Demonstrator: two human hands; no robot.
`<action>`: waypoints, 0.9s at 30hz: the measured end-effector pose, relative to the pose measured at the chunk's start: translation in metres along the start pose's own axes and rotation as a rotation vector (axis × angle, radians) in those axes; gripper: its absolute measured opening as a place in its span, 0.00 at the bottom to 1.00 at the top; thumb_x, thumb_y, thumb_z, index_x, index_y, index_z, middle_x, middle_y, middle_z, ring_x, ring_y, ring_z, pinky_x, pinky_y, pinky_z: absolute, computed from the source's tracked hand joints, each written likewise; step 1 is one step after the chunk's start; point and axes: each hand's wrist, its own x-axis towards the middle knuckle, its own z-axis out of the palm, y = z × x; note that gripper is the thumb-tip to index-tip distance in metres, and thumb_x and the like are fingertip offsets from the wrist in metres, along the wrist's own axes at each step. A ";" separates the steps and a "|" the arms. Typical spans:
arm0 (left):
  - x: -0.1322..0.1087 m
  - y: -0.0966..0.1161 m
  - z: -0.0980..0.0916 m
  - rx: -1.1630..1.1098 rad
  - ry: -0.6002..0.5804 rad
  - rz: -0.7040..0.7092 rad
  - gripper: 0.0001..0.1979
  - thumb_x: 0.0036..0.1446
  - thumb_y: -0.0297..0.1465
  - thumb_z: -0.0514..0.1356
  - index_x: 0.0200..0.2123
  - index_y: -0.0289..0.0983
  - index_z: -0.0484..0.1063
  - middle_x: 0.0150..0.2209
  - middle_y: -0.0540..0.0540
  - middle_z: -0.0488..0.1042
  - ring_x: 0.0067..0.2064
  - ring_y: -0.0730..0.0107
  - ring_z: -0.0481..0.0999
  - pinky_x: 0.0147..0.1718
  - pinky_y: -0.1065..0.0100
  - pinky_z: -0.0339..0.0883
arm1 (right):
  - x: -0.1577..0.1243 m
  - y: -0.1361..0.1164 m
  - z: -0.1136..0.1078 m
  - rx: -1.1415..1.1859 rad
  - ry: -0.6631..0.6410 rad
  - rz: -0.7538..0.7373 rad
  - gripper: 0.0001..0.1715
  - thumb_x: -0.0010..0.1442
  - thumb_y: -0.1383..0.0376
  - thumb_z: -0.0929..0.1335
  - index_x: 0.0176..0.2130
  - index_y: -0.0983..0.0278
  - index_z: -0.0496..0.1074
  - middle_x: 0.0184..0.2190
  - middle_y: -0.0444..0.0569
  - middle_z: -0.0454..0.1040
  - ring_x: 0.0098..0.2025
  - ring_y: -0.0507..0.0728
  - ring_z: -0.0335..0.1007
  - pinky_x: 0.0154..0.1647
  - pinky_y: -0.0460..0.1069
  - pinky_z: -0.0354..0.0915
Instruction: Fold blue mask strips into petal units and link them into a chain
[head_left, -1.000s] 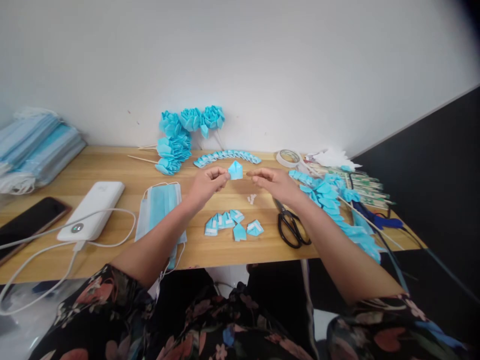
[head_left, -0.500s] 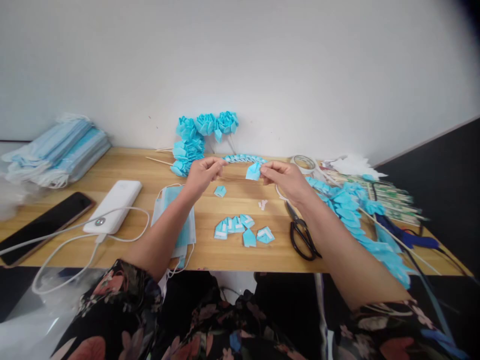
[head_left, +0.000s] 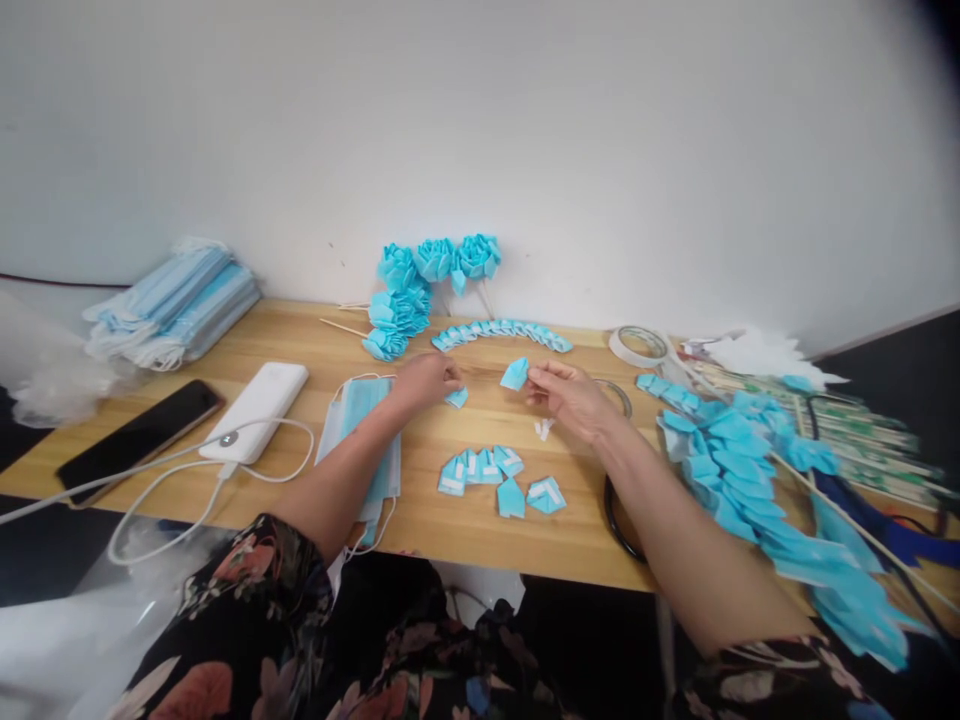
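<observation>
My right hand (head_left: 566, 395) pinches a folded blue piece (head_left: 515, 374) between thumb and fingers, holding it up above the wooden surface (head_left: 577, 540). My left hand (head_left: 426, 378), well apart from it, rests low with fingers curled at a small blue piece (head_left: 457, 398); I cannot tell whether they grip it. Nearer me lie a cluster of white-stripped pieces (head_left: 480, 468), a plain pointed piece (head_left: 511, 498) and, on its right, another stripped piece (head_left: 546, 495). White scraps (head_left: 543, 430) sit just below my right hand. Beyond both hands lies a curved blue row (head_left: 502, 332), with blue flowers (head_left: 397, 312) to its left and a roll of tape (head_left: 637, 346) to its right. My left forearm crosses a blue mask (head_left: 360, 400).
</observation>
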 end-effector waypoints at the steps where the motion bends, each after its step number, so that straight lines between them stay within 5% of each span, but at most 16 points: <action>1: 0.000 -0.001 0.001 0.010 -0.003 0.002 0.09 0.50 0.32 0.60 0.32 0.36 0.80 0.32 0.44 0.80 0.36 0.62 0.75 0.33 0.68 0.62 | -0.001 0.002 0.000 -0.006 -0.006 0.007 0.18 0.41 0.55 0.79 0.28 0.62 0.76 0.26 0.42 0.71 0.30 0.48 0.66 0.31 0.44 0.66; 6: 0.002 -0.001 0.005 -0.051 0.015 0.028 0.08 0.50 0.32 0.58 0.29 0.35 0.77 0.30 0.44 0.78 0.35 0.65 0.74 0.33 0.69 0.63 | -0.007 0.002 0.002 -0.083 -0.013 0.005 0.17 0.42 0.54 0.78 0.28 0.63 0.76 0.26 0.42 0.70 0.29 0.48 0.65 0.30 0.44 0.65; 11: -0.004 0.017 0.001 -0.612 0.060 0.006 0.11 0.51 0.37 0.59 0.28 0.35 0.70 0.26 0.49 0.74 0.28 0.72 0.72 0.28 0.71 0.63 | -0.010 0.001 0.007 -0.174 -0.017 -0.023 0.16 0.45 0.54 0.76 0.29 0.62 0.75 0.29 0.43 0.72 0.30 0.49 0.66 0.33 0.46 0.66; 14: -0.010 0.032 -0.003 -0.759 0.097 0.036 0.10 0.50 0.37 0.60 0.28 0.36 0.66 0.24 0.51 0.71 0.26 0.74 0.70 0.26 0.73 0.62 | -0.010 0.002 0.007 -0.187 -0.008 -0.039 0.16 0.46 0.54 0.76 0.29 0.63 0.75 0.30 0.44 0.73 0.31 0.50 0.67 0.35 0.47 0.67; 27: -0.020 0.050 0.001 -0.666 0.215 0.053 0.10 0.56 0.32 0.58 0.39 0.33 0.72 0.27 0.48 0.76 0.27 0.74 0.70 0.27 0.73 0.61 | -0.010 0.004 0.010 -0.156 -0.018 0.008 0.17 0.47 0.54 0.76 0.29 0.63 0.73 0.27 0.42 0.70 0.30 0.49 0.66 0.33 0.45 0.65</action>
